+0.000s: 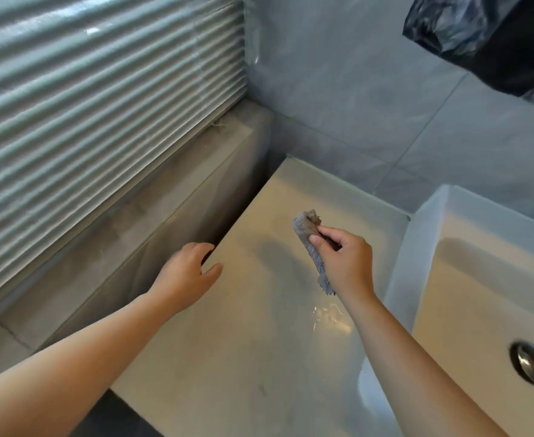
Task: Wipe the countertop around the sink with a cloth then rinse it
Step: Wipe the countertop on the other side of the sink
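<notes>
A pale cream countertop (259,335) runs from the tiled back wall toward me. My right hand (346,263) pinches a grey fluffy cloth (308,238) between thumb and fingers, holding it just above the counter's middle; the cloth's lower end hangs near a small wet patch (330,316). My left hand (190,272) rests on the counter's left edge, its fingers curled over the rim and its thumb on top. The white rectangular sink (442,216) stands on the counter at the right, with its chrome drain (532,362) showing.
Closed horizontal blinds (101,105) cover a window on the left above a grey tiled ledge (133,234). A narrow gap separates the ledge from the counter. Grey wall tiles stand behind. A dark plastic bag (496,42) hangs at the top right.
</notes>
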`<state>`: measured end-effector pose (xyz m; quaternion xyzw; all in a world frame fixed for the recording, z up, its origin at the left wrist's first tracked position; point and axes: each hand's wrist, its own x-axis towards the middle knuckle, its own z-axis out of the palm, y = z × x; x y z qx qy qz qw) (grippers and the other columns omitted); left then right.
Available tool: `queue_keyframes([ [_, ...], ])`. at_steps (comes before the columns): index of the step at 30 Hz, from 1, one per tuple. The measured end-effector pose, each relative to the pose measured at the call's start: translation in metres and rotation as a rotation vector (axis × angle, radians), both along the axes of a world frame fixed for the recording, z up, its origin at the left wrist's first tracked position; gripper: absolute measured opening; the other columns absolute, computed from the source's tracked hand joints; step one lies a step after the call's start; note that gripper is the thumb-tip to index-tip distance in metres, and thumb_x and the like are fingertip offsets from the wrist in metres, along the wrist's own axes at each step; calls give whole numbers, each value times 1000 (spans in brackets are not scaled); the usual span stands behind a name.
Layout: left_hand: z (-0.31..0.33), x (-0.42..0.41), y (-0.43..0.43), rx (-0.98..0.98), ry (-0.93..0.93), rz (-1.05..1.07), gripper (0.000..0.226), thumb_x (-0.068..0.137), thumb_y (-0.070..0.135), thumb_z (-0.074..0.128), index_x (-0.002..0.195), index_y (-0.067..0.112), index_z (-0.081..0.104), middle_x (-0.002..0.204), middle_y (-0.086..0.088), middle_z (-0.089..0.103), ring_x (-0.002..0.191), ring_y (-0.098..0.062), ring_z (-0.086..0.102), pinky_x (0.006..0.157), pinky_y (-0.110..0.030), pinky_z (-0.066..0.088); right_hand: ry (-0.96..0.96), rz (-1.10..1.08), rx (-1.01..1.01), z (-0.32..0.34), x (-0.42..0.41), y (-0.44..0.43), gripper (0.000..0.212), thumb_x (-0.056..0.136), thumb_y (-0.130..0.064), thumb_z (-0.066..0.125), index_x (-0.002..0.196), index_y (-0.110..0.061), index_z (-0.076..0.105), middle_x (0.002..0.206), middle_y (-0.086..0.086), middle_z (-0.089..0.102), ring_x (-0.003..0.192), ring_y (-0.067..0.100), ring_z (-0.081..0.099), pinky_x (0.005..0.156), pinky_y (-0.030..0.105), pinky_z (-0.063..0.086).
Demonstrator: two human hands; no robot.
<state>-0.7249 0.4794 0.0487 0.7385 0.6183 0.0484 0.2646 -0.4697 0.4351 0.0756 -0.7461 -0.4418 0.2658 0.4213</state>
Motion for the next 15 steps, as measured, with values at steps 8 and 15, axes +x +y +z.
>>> queue_keyframes([
  [8, -65, 55, 103, -160, 29, 57, 62, 97, 52, 34, 145, 13, 31, 147, -10, 38, 133, -28, 38, 105, -36, 34, -145, -8, -17, -30, 24, 86, 26, 85, -19, 68, 111, -15, 70, 102, -2, 72, 87, 6, 63, 71, 5, 40],
  [15, -113, 72, 124, -51, -29, 129, 57, 98, 50, 24, 82, 10, 61, 91, -15, 68, 87, -34, 61, 69, -35, 47, -269, 9, 19, -64, 44, 169, 26, 84, -20, 67, 109, -16, 71, 104, 0, 72, 95, 15, 67, 85, 28, 51],
])
